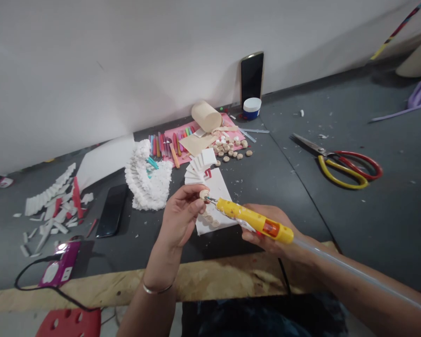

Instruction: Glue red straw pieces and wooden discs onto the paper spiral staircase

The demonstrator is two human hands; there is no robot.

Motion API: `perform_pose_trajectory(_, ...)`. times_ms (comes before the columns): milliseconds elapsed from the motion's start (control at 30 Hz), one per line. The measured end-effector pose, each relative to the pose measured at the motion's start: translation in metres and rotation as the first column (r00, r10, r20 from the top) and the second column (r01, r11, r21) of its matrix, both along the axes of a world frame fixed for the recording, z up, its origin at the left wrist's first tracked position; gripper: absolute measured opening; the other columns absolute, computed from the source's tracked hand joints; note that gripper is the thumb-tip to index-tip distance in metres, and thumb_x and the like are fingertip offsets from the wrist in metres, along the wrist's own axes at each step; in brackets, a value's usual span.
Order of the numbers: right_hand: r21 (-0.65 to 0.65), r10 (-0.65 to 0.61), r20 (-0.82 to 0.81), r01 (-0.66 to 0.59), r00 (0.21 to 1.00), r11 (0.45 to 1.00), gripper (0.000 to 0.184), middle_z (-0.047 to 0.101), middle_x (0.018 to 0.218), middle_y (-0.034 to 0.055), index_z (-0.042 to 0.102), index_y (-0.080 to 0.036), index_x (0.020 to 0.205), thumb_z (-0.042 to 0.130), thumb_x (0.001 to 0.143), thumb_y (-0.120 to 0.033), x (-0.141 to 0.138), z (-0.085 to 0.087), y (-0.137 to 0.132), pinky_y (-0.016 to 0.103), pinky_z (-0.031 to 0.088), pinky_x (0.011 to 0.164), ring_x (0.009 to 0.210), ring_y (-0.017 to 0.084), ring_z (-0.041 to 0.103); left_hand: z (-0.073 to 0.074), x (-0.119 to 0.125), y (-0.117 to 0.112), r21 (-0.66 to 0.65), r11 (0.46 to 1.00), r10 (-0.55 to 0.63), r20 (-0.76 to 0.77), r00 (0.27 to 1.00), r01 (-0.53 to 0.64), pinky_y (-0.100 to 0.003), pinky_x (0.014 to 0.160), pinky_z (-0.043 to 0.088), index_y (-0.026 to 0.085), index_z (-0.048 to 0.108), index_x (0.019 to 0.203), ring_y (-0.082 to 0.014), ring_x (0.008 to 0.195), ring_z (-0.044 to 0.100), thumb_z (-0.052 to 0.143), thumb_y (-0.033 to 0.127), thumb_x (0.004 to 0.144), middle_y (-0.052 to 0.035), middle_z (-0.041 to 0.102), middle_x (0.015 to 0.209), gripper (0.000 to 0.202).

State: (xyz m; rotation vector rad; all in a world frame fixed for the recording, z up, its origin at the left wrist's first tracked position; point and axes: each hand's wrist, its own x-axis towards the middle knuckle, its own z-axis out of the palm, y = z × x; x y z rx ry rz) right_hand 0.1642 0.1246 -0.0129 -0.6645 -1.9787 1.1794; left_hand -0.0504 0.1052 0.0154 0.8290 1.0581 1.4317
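My left hand [184, 210] pinches a small round beige piece [204, 194] between thumb and fingers. Wrapped around a yellow hot glue gun [254, 219] is my right hand [270, 229], and a clear glue stick [337, 260] trails out of the gun's back end along my forearm. The gun's nozzle points left and meets or nearly meets the beige piece. Below lies a white sheet [222, 189], with a few beige pieces on it partly hidden by my left hand. Fanned white square pieces [199, 166] sit at the sheet's far edge.
Scissors [340, 166] with red and yellow handles lie at right. Behind my hands are a pile of beige pieces [228, 149], coloured sticks [164, 144] and a beige roll [206, 116]. A phone [112, 210], white fluffy material [140, 182] and a purple power strip [60, 264] are left.
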Motion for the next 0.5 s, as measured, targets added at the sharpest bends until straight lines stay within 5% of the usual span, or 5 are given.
perform_pose_trajectory(500, 0.056, -0.038, 0.021, 0.037, 0.999, 0.998, 0.028, 0.054, 0.064, -0.0027, 0.051, -0.021, 0.072, 0.059, 0.089, -0.041, 0.0013, 0.0018, 0.0011, 0.022, 0.036, 0.049, 0.052, 0.009, 0.044, 0.0013, -0.0004, -0.0005, -0.014, 1.0, -0.01, -0.009, 1.0, 0.01, -0.016, 0.053, 0.045, 0.019, 0.074, 0.086, -0.006, 0.06, 0.056, 0.088, 0.026, 0.062, -0.0025, 0.07, 0.082, 0.029)
